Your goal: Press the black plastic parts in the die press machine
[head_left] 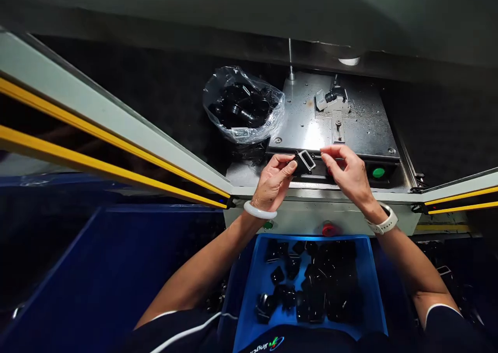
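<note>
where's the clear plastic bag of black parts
In the head view, the clear plastic bag of black parts sits just left of the steel plate, beyond and a little left of the person's left hand.

White lettering point(254, 348) beginning "Jing", cut off, beside a logo point(277, 343) on the dark shirt point(311, 342)

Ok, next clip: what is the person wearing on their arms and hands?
Both hands are bare, without gloves. The left hand has a smooth white bangle at the wrist; the right hand has a white watch. Dark short sleeves with white edging show below.
</note>
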`<state>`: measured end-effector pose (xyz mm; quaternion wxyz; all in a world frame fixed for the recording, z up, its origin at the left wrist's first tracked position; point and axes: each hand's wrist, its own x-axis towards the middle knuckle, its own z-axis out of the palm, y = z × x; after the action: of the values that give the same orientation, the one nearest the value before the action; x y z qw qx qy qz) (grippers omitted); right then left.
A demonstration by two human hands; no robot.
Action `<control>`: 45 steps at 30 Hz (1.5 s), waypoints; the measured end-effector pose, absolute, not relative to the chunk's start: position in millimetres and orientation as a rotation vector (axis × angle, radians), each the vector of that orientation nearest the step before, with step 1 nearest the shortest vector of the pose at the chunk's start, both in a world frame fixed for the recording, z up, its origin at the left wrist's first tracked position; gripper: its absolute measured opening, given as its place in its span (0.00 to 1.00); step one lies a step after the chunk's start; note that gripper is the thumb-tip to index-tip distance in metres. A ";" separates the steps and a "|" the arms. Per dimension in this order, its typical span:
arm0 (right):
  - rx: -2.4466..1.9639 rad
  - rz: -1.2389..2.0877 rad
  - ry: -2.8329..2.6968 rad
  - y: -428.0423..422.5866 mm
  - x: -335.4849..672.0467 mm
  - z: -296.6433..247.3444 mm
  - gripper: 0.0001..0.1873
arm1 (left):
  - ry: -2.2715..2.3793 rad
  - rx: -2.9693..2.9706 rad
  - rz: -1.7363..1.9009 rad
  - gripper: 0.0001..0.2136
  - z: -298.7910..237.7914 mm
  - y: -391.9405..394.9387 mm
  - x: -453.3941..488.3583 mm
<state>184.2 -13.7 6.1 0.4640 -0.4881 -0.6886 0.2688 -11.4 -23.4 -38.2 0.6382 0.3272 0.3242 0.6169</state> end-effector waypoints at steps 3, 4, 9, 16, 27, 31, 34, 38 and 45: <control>-1.209 0.726 -1.661 -31.5 183.5 -6.8 0.08 | 0.773 0.730 1.413 0.20 -41.3 -24.0 -11.3; -1.205 0.754 -1.651 -34.4 184.2 -10.7 0.09 | 0.787 0.722 1.414 0.20 -41.9 -24.0 -10.5; -1.177 0.839 -1.610 -41.0 190.1 -24.9 0.09 | 0.848 0.722 1.424 0.21 -46.8 -26.3 -5.6; -1.120 0.768 -1.639 -49.3 196.3 -30.7 0.12 | 0.893 0.789 1.388 0.21 -56.7 -30.8 -2.0; -1.140 0.364 -2.008 -57.0 201.8 -39.8 0.29 | 0.949 1.056 1.326 0.18 -48.4 -42.8 14.1; -1.021 0.468 -2.031 -56.4 207.6 -44.4 0.28 | 1.061 1.279 1.201 0.17 -39.2 -51.2 13.7; -0.942 0.688 -1.885 -61.5 214.2 -42.2 0.23 | 1.009 1.341 1.063 0.18 -28.8 -55.0 6.0; -1.049 0.833 -1.627 -70.5 225.2 -35.4 0.23 | 1.064 1.455 1.129 0.18 -3.9 -35.8 -11.5; -1.229 0.843 -1.541 -87.6 237.1 -41.6 0.24 | 1.566 1.604 1.891 0.19 43.7 81.6 -66.3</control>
<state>237.1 -87.6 -41.6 0.4784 -0.5033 -0.6313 0.3454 -66.3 81.6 43.7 0.1043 0.5440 0.5310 0.6413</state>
